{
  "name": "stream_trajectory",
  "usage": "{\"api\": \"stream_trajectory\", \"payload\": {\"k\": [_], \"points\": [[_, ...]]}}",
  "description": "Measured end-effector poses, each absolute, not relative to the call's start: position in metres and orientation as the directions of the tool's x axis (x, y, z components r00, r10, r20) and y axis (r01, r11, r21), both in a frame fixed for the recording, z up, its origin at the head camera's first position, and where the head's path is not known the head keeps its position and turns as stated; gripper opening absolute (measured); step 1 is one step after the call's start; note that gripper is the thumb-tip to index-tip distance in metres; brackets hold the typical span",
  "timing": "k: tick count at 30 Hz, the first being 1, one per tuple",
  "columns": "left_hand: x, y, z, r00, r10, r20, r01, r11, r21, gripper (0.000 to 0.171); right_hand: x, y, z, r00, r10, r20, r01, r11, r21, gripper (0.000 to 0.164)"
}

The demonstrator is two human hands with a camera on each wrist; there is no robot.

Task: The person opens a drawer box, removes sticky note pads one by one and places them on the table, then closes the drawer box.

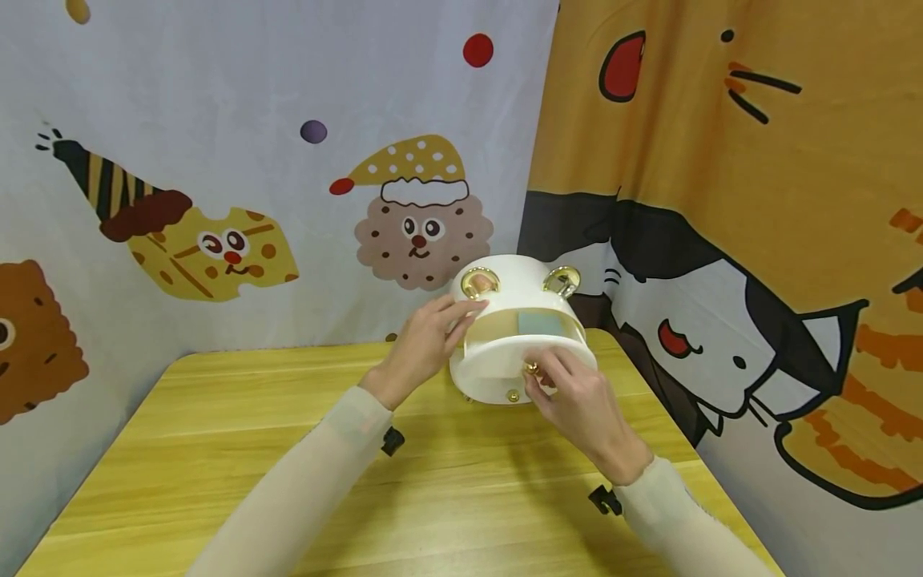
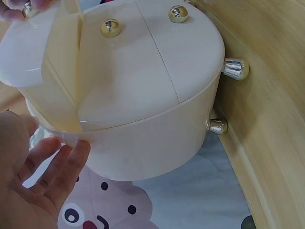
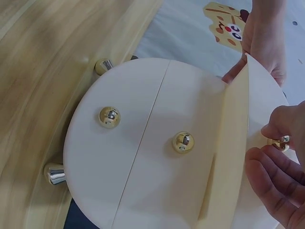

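A rounded white drawer box (image 1: pixel 505 276) with gold ring-shaped ears stands at the table's far right. Its top drawer (image 3: pixel 259 90) is pulled partly out, and a pale blue-green flat thing (image 1: pixel 542 323) shows inside. My right hand (image 1: pixel 580 397) pinches the gold knob (image 3: pixel 281 143) on that drawer's front between thumb and fingers. At the box's left side, my left hand (image 1: pixel 425 340) rests its fairly straight fingers (image 2: pixel 74 160) against the wall near the drawer opening. Two lower drawers sit closed, each with a gold knob, such as the middle one (image 3: pixel 183 142).
Short metallic legs, one of them a silver-gold foot (image 2: pixel 235 68), lift the box off the wooden table (image 1: pixel 288 449). Behind it hangs a white cartoon-printed curtain (image 1: pixel 252 72), with an orange cat-printed curtain (image 1: pixel 692 144) on the right.
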State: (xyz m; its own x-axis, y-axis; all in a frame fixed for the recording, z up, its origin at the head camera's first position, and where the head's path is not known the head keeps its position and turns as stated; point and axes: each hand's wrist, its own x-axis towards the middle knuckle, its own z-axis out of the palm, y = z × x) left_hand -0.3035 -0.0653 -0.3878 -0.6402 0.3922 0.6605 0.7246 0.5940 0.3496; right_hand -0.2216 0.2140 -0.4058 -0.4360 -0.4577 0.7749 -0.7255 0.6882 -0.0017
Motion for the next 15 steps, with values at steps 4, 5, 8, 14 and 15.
{"api": "stream_trajectory", "payload": {"k": [4, 5, 8, 14, 15], "points": [[-0.303, -0.0648, -0.3877, -0.633, 0.393, 0.667, 0.728, 0.594, 0.341, 0.03, -0.219, 0.2152, -0.4075, -0.423, -0.462, 0.779, -0.713, 0.701, 0.029, 0.034], [-0.3024, -0.0649, -0.3873, -0.632, 0.393, 0.668, 0.729, 0.594, 0.34, 0.03, -0.2185, 0.2154, -0.4076, -0.42, -0.463, 0.781, -0.71, 0.703, 0.036, 0.034], [-0.3014, -0.0647, -0.3866, -0.628, 0.393, 0.671, 0.731, 0.593, 0.337, 0.03, -0.2175, 0.216, -0.4084, -0.406, -0.466, 0.786, -0.707, 0.705, 0.053, 0.034], [-0.3013, -0.0648, -0.3865, -0.63, 0.391, 0.671, 0.73, 0.592, 0.341, 0.031, -0.2149, 0.217, -0.409, -0.389, -0.476, 0.789, -0.714, 0.697, 0.069, 0.034], [-0.3014, -0.0649, -0.3866, -0.633, 0.39, 0.669, 0.728, 0.593, 0.343, 0.031, -0.2144, 0.2172, -0.409, -0.389, -0.478, 0.787, -0.715, 0.696, 0.069, 0.035]]}}
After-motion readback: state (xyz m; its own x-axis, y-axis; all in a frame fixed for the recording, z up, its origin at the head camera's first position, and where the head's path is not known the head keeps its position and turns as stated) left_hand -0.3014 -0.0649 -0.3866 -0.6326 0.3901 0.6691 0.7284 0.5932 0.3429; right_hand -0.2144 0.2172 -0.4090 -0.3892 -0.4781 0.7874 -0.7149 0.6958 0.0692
